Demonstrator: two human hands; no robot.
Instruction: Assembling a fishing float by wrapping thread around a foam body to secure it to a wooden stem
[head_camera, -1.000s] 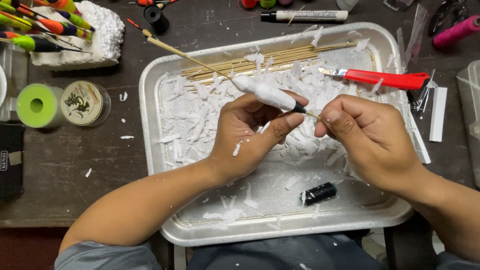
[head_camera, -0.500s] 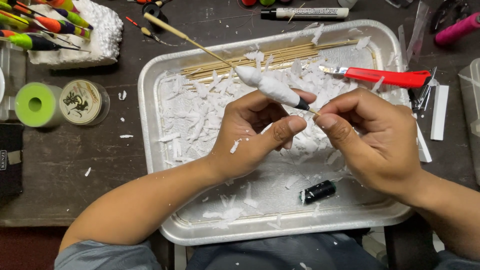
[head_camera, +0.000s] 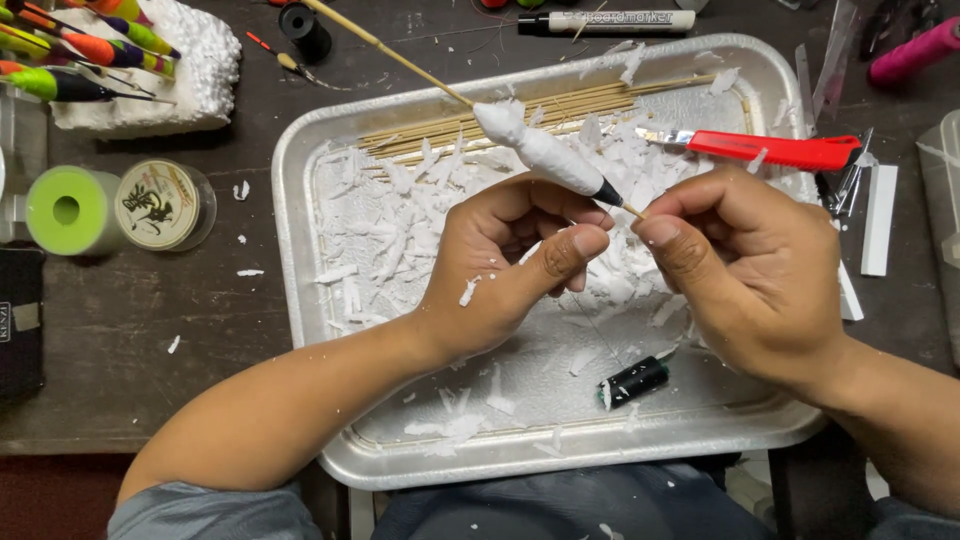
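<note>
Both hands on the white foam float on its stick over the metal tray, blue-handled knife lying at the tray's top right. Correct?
Not quite: the knife has a red handle, not blue, as the head view shows. The rest holds: left hand and right hand hold the white foam float on its stick over the metal tray.

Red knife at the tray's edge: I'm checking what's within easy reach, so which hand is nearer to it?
Right. The right hand sits just below the red knife, nearly touching its handle. The left hand is farther off, across the tray, holding the white float.
</note>
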